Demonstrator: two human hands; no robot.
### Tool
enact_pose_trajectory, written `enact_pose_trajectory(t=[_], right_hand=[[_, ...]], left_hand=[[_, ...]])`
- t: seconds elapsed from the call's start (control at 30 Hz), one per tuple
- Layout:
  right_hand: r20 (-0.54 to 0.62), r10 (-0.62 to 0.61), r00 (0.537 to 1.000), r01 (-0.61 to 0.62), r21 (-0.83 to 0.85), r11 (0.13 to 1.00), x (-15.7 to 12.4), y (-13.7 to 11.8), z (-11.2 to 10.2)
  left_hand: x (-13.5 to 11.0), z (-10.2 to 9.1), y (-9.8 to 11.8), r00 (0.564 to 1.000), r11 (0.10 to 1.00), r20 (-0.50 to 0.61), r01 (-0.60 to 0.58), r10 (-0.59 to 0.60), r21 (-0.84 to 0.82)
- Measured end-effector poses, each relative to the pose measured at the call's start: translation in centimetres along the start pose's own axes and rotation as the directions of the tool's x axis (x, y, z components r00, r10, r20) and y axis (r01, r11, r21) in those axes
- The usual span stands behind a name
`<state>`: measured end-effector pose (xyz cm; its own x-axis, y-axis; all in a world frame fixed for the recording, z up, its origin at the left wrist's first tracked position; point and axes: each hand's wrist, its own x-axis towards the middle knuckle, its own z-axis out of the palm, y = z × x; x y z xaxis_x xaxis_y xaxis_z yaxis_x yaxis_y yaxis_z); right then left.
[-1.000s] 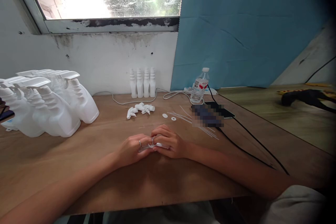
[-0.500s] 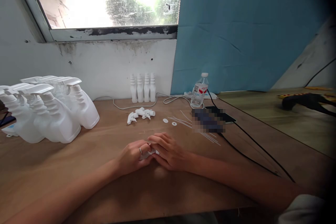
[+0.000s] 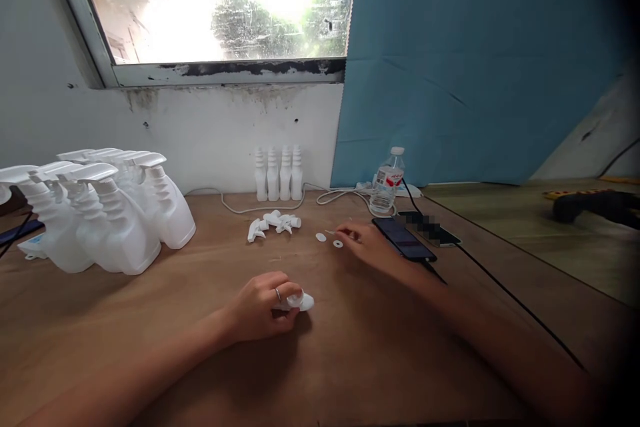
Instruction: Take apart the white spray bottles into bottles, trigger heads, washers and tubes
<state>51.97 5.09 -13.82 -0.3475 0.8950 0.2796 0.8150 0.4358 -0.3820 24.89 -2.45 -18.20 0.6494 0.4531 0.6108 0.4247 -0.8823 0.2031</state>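
My left hand (image 3: pixel 265 307), wearing a ring, is closed round a white spray trigger head (image 3: pixel 303 301) just above the table, its round opening turned up. My right hand (image 3: pixel 361 241) is farther forward and to the right, its thumb and fingers pinched at the end of a thin white tube (image 3: pixel 329 232). Most of the other tubes are hidden under that hand. Just left of the right fingertips lie a white disc (image 3: pixel 321 237) and a white ring washer (image 3: pixel 338 244). Beyond, several white trigger parts (image 3: pixel 275 223) lie in a small heap.
Large white spray bottles (image 3: pixel 125 227) stand grouped at the left. Several small white bottles (image 3: pixel 279 175) line the wall. A clear water bottle (image 3: pixel 386 187), a dark phone (image 3: pixel 404 239), another device (image 3: pixel 440 230) and cables are at the right. The brown table (image 3: pixel 200 380) ends at the right edge.
My right hand has left the spray trigger head and moved forward and right to the thin tubes. My left hand still holds the trigger head. The view has shifted slightly.
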Motion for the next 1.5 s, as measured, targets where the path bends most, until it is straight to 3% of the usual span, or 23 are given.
enact_pose_trajectory(t=[0.1,0.2,0.3,0.4,0.47,0.57,0.77,0.9,0.97,1.0,1.07,1.1,1.13,1.2,1.33,1.5], right_hand=[[0.085,0.082,0.993,-0.071,-0.132,0.989,0.8,3.7,-2.4],[0.244,0.182,0.953,-0.132,-0.206,0.969,0.6,6.0,-3.8],[0.372,0.262,0.890,-0.172,-0.258,0.951,0.3,6.8,-3.9],[0.435,0.318,0.843,-0.207,-0.282,0.937,0.3,6.6,-3.4],[0.445,0.334,0.830,-0.219,-0.291,0.931,0.4,6.4,-3.1],[0.404,0.345,0.847,-0.234,-0.300,0.925,0.4,6.0,-2.9],[0.285,0.362,0.888,-0.314,-0.199,0.928,0.3,4.8,-2.9],[0.242,0.272,0.932,-0.286,0.028,0.958,0.3,2.9,-3.0],[0.239,0.143,0.960,-0.213,0.300,0.930,0.1,1.4,-2.7],[0.220,0.064,0.973,-0.165,0.482,0.861,0.0,0.5,-2.5],[0.127,-0.060,0.990,-0.066,0.797,0.601,-0.6,-1.5,-1.6],[0.078,-0.080,0.994,-0.029,0.873,0.486,-0.9,-2.5,-1.1],[0.040,-0.092,0.995,0.001,0.911,0.412,-1.3,-3.5,-0.6],[0.009,-0.134,0.991,0.039,0.937,0.347,-2.0,-5.2,0.4],[-0.067,-0.200,0.978,0.134,0.929,0.345,-3.1,-7.1,2.2],[-0.103,-0.281,0.954,0.212,0.896,0.391,-3.6,-7.5,3.6]], left_hand=[[0.1,-0.1,0.0,1.000,1.000,0.008,0.020,-0.020,0.014],[-0.1,-0.2,-0.1,0.999,0.999,0.020,0.050,-0.050,-0.004],[-0.3,-0.2,-0.2,0.991,0.990,0.042,0.126,-0.124,-0.058],[-0.5,-0.2,-0.2,0.958,0.951,0.086,0.284,-0.275,-0.121],[-0.6,-0.2,-0.2,0.923,0.911,0.123,0.380,-0.364,-0.160],[-0.7,-0.3,-0.1,0.898,0.873,0.167,0.436,-0.407,-0.219],[-0.5,-0.4,-0.1,0.920,0.885,0.225,0.375,-0.319,-0.276],[-0.3,-0.4,0.0,0.914,0.870,0.240,0.390,-0.326,-0.302],[-0.2,-0.4,0.0,0.910,0.858,0.239,0.404,-0.340,-0.317],[-0.2,-0.4,0.0,0.907,0.854,0.240,0.411,-0.347,-0.319],[-0.1,-0.4,0.0,0.903,0.851,0.243,0.418,-0.354,-0.317],[-0.1,-0.4,0.0,0.903,0.853,0.245,0.418,-0.353,-0.314],[-0.1,-0.4,0.0,0.903,0.854,0.245,0.418,-0.353,-0.311],[-0.1,-0.4,0.0,0.903,0.854,0.240,0.418,-0.356,-0.310],[-0.1,-0.3,0.0,0.905,0.850,0.240,0.415,-0.351,-0.324],[-0.2,-0.1,-0.1,0.902,0.853,0.249,0.418,-0.352,-0.311]])
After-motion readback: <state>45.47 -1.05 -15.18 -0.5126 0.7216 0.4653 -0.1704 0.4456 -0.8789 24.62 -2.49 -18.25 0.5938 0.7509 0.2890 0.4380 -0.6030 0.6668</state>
